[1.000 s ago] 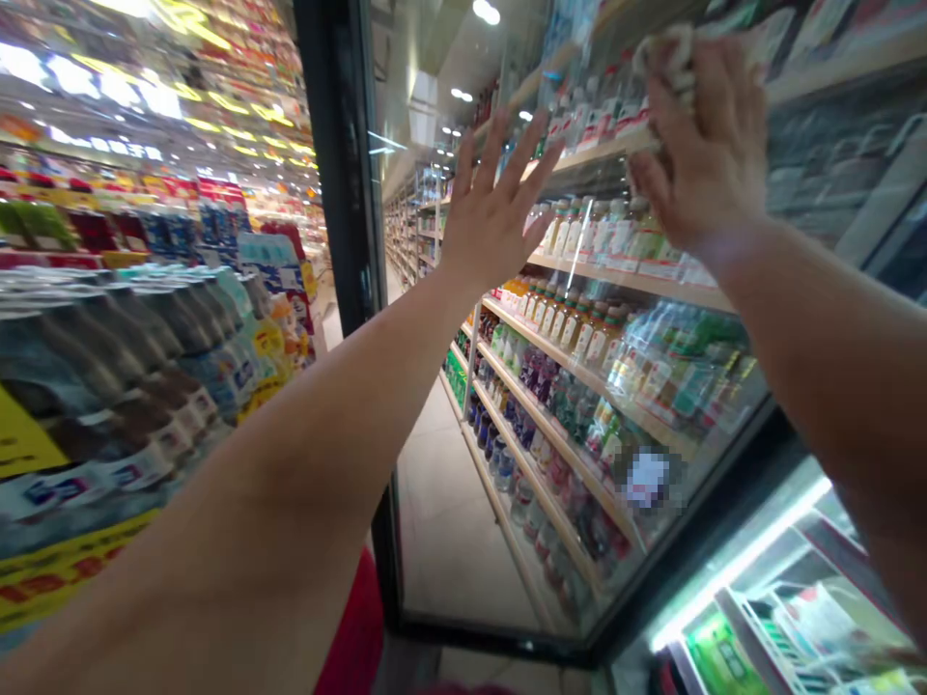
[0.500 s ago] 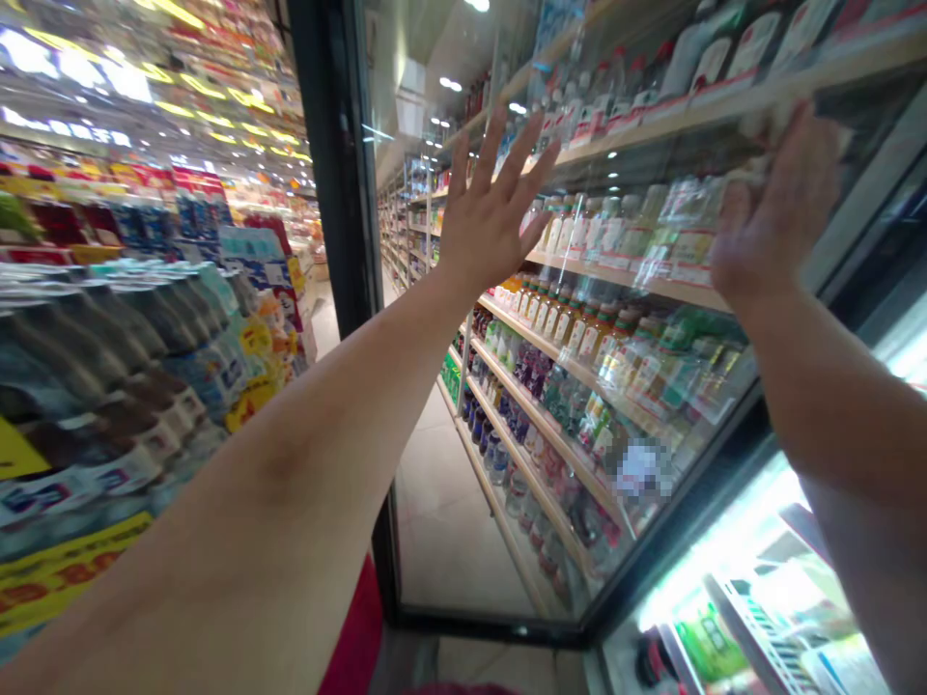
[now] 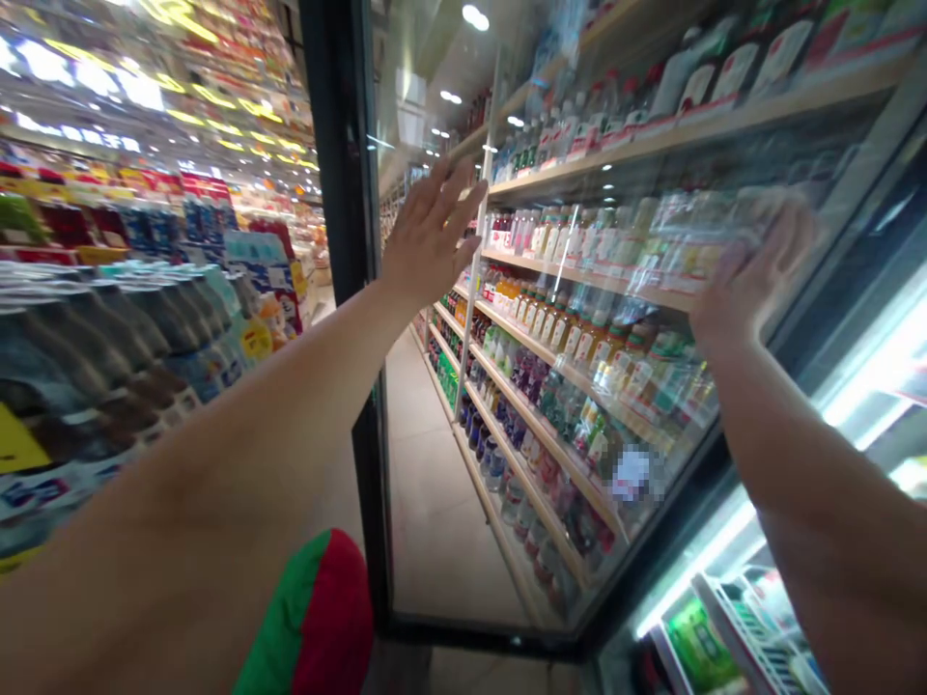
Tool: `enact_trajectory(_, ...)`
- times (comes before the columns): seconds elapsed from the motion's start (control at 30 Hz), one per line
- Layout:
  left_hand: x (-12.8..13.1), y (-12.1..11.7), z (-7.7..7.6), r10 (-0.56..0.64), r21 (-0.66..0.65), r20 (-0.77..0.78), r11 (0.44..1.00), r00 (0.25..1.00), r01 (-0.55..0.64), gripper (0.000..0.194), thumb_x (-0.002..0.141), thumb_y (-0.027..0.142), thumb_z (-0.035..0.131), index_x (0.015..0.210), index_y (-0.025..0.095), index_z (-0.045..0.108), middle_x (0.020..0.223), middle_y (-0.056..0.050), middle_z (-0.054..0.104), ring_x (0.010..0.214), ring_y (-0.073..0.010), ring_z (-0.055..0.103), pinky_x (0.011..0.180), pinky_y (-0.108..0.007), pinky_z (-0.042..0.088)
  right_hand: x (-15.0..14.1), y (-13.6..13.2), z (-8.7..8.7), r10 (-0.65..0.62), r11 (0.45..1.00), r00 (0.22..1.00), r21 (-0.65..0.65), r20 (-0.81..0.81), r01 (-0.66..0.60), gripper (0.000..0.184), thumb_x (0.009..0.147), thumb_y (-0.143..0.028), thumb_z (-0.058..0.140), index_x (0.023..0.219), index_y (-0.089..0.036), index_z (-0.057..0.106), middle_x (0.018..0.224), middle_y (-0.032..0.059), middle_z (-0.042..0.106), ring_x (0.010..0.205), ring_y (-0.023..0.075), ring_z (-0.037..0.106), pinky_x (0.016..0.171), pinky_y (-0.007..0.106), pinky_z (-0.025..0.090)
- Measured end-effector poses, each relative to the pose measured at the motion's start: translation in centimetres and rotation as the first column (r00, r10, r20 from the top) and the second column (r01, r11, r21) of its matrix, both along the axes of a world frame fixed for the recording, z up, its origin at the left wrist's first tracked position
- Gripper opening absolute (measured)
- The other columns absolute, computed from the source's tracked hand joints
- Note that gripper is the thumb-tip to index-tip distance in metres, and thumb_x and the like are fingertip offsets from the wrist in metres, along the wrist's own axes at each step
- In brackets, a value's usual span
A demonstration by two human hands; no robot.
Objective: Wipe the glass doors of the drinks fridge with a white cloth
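Observation:
My left hand (image 3: 431,232) is raised before the glass door (image 3: 453,569) of an upright cooler, near its dark left frame. Its fingers are spread, with nothing held. Over to the right, my right hand (image 3: 745,270) is up against or close to the same pane, fingers extended and somewhat blurred. A pale smudge shows around those fingertips; I cannot tell whether it is a reflection or a thin cloth. Whether either palm touches the glass is hidden. Rows of bottled drinks (image 3: 565,323) on wooden shelves appear in the pane.
Stacked bottle packs (image 3: 94,319) line the left side. The lit cooler interior (image 3: 702,637) opens at lower right, with green packages inside. Red and green fabric (image 3: 319,618) shows at the bottom. Tiled floor (image 3: 424,483) is visible through the glass.
My left hand has moved left and down, closer to the door's left frame. My right hand has shifted a little left and down. The red and green fabric has come further into view.

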State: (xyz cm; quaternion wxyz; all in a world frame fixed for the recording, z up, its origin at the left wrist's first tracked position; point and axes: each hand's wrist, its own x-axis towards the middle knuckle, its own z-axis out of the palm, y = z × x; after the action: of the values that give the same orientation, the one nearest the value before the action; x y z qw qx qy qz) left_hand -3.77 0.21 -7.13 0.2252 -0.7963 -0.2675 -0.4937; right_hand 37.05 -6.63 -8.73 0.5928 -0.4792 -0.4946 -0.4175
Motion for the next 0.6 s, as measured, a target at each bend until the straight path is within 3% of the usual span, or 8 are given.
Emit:
enact_trajectory(0.07, -0.4, -0.4, -0.7, 0.003, 0.035, 0.039, 0.999, 0.999, -0.004, 0.072, 0.096, 0.074, 0.034, 0.158, 0.037, 0.038, 0.166, 0.023, 0.009, 0.159, -0.0206, -0.007, 0.134, -0.044, -0.005, -2.4, 0.1, -1.2, 0.001, 1.000, 0.997, 0.017, -0.073, 0.000, 0.067, 0.101, -0.041, 0.033, 0.159, -0.007, 0.037, 0.165, 0.0190, 0.031, 0.156, 0.0339, 0.022, 0.129, 0.057, 0.016)
enact_trajectory(0.1, -0.4, -0.6, -1.0, 0.010, 0.058, 0.069, 0.998, 0.998, -0.014, 0.072, 0.096, 0.072, 0.036, 0.158, 0.036, 0.037, 0.167, 0.021, 0.010, 0.159, -0.0214, -0.006, 0.134, -0.045, -0.005, -4.2, -0.1, -2.1, 0.016, 1.000, 1.000, -0.014, -0.021, -0.016, 0.064, 0.101, -0.038, 0.032, 0.159, -0.010, 0.038, 0.165, 0.0171, 0.032, 0.157, 0.0328, 0.021, 0.128, 0.059, 0.018)
enact_trajectory(0.17, -0.1, -0.8, -1.6, 0.033, 0.107, 0.130, 0.993, 0.991, -0.047, 0.069, 0.099, 0.066, 0.038, 0.160, 0.035, 0.035, 0.168, 0.015, 0.014, 0.160, -0.0223, -0.001, 0.134, -0.048, -0.004, -7.6, -0.7, -3.7, 0.102, 0.981, 0.966, -0.182, 0.239, -0.059, 0.060, 0.101, -0.035, 0.037, 0.160, -0.022, 0.037, 0.166, 0.0103, 0.032, 0.159, 0.0303, 0.019, 0.127, 0.062, 0.023)
enact_trajectory(0.23, 0.2, -1.1, -2.1, 0.069, 0.154, 0.181, 0.983, 0.981, -0.098, 0.064, 0.102, 0.058, 0.038, 0.161, 0.035, 0.034, 0.169, 0.009, 0.020, 0.159, -0.0228, 0.007, 0.134, -0.050, 0.001, -9.2, -1.2, -4.2, 0.148, 0.967, 0.908, -0.250, 0.392, -0.049, 0.058, 0.101, -0.033, 0.039, 0.159, -0.030, 0.038, 0.164, 0.0057, 0.037, 0.158, 0.0279, 0.022, 0.126, 0.060, 0.027)
enact_trajectory(0.3, 0.3, -1.3, -2.6, 0.111, 0.207, 0.199, 0.966, 0.974, -0.153, 0.061, 0.103, 0.051, 0.039, 0.162, 0.035, 0.032, 0.168, 0.005, 0.025, 0.159, -0.0234, 0.014, 0.133, -0.052, 0.007, -8.7, -1.2, -3.0, 0.124, 0.979, 0.919, -0.198, 0.373, -0.052, 0.057, 0.101, -0.034, 0.040, 0.158, -0.030, 0.041, 0.163, 0.0061, 0.040, 0.156, 0.0288, 0.026, 0.127, 0.059, 0.028)
enact_trajectory(0.4, 0.2, -1.4, -2.9, 0.147, 0.264, 0.218, 0.943, 0.965, -0.204, 0.060, 0.103, 0.046, 0.042, 0.162, 0.035, 0.032, 0.167, 0.003, 0.028, 0.158, -0.0242, 0.016, 0.132, -0.053, 0.013, -7.1, -0.6, -0.1, 0.084, 0.996, 0.984, -0.020, 0.154, -0.082, 0.058, 0.100, -0.033, 0.041, 0.157, -0.024, 0.042, 0.163, 0.0097, 0.038, 0.155, 0.0344, 0.027, 0.127, 0.062, 0.025)
enact_trajectory(0.47, 0.1, -1.3, -3.0, 0.155, 0.283, 0.246, 0.933, 0.957, -0.224, 0.060, 0.103, 0.045, 0.044, 0.161, 0.035, 0.033, 0.168, 0.003, 0.027, 0.158, -0.0244, 0.016, 0.132, -0.054, 0.014, -7.4, -0.2, 1.2, 0.088, 0.996, 0.992, 0.025, 0.095, -0.091, 0.058, 0.100, -0.032, 0.040, 0.157, -0.023, 0.042, 0.164, 0.0102, 0.036, 0.155, 0.0365, 0.025, 0.127, 0.062, 0.023)
enact_trajectory(0.6, -0.1, -0.8, -3.0, 0.170, 0.305, 0.252, 0.920, 0.953, -0.245, 0.058, 0.104, 0.037, 0.039, 0.161, 0.037, 0.032, 0.168, 0.005, 0.026, 0.158, -0.0227, 0.015, 0.131, -0.053, 0.016, -10.3, -0.4, 1.8, 0.146, 0.982, 0.912, -0.171, 0.384, -0.085, 0.055, 0.100, -0.030, 0.040, 0.155, -0.027, 0.044, 0.165, 0.0053, 0.034, 0.156, 0.0338, 0.024, 0.125, 0.064, 0.026)
